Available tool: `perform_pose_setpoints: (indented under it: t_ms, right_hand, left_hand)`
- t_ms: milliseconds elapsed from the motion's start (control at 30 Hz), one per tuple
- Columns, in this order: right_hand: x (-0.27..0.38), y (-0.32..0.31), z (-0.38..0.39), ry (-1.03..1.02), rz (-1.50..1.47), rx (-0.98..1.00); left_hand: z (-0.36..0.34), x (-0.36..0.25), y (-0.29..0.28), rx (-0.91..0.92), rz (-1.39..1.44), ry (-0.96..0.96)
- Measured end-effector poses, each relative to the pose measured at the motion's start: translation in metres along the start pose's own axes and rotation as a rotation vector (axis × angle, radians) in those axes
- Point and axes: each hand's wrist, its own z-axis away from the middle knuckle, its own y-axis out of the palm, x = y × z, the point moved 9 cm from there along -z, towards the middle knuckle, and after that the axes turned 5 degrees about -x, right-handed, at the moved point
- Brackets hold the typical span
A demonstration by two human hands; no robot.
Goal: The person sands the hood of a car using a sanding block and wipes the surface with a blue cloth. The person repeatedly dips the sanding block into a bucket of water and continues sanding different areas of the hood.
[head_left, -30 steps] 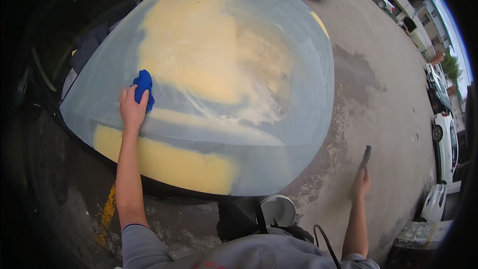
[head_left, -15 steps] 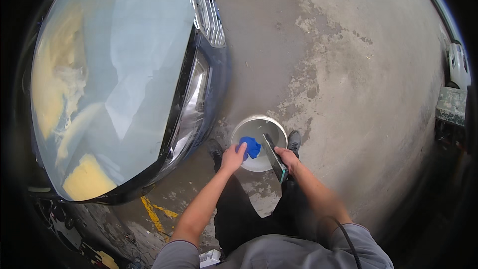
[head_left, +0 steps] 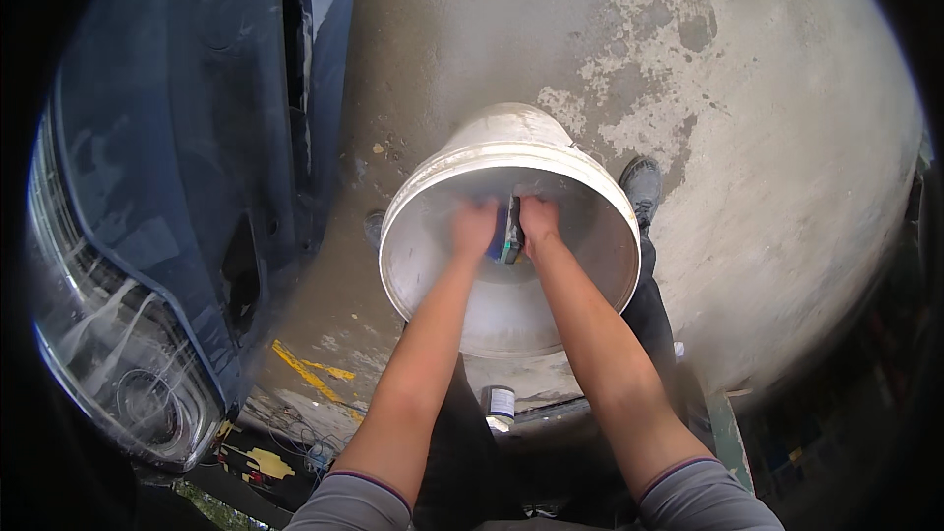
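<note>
White plastic bucket point(head_left: 433, 197) on concrete floor point(head_left: 787, 138) | both hands inside: left hand point(head_left: 474, 226) gripping blue cloth point(head_left: 499, 241), right hand point(head_left: 538, 221) closed on dark sanding block point(head_left: 513, 231) | small white-labelled can point(head_left: 501, 403) at bucket's near edge | dark car bumper point(head_left: 197, 187) left.

Outdoor car-repair yard: dark car point(head_left: 177, 138) parked on stained concrete ground point(head_left: 767, 138)

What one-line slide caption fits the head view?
Both hands, left hand and right hand, press a blue pad inside a white bucket beside a dark car.
</note>
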Motion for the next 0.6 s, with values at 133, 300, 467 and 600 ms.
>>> perform_pose_setpoints:
  t_ms: [133, 300, 467, 600]
  right_hand:
    - [-0.01, 0.06, -0.018, -0.282, 0.496, 0.163]
    - [0.013, -0.004, 0.027, 0.211, 0.027, 0.167]
    - [0.01, -0.045, 0.066, 0.298, -0.005, 0.401]
    - [0.028, -0.057, 0.148, 0.512, -0.23, 0.472]
  left_hand:
    - [-0.042, 0.061, 0.014, 0.014, -0.032, 0.096]
    - [0.069, -0.039, -0.06, -0.142, 0.384, 0.003]
    - [0.081, -0.101, -0.075, -0.2, 0.261, 0.178]
    - [0.005, -0.086, -0.079, -0.292, -0.106, 0.219]
